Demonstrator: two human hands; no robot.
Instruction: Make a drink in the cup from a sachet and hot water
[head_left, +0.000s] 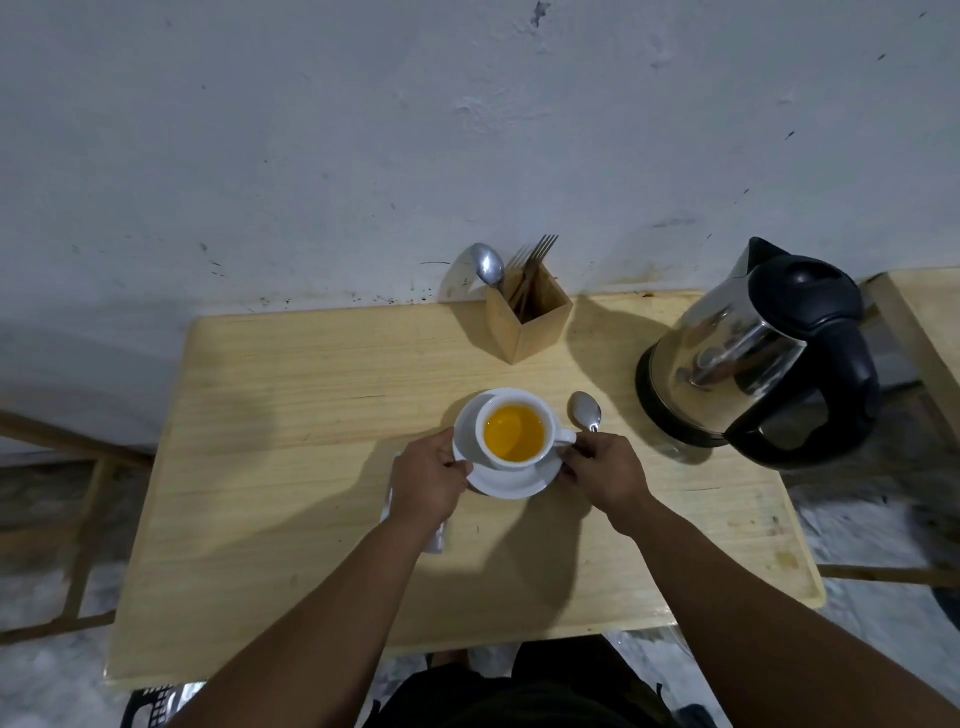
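Observation:
A white cup (548, 415) holding orange-yellow liquid stands on a white saucer (511, 486) in the middle of the wooden table (291, 395). My left hand (428, 480) grips the saucer's left rim. My right hand (605, 475) grips its right rim, just below the cup's handle. A silvery sachet (436, 540) lies flat under my left wrist, mostly hidden. A metal spoon (586, 410) lies on the table right of the cup, its handle hidden behind my right hand.
A steel kettle (753, 358) with black lid and handle stands at the table's right. A wooden holder (530, 325) with a spoon and forks stands at the back by the wall. Another table's edge (919, 322) is at far right.

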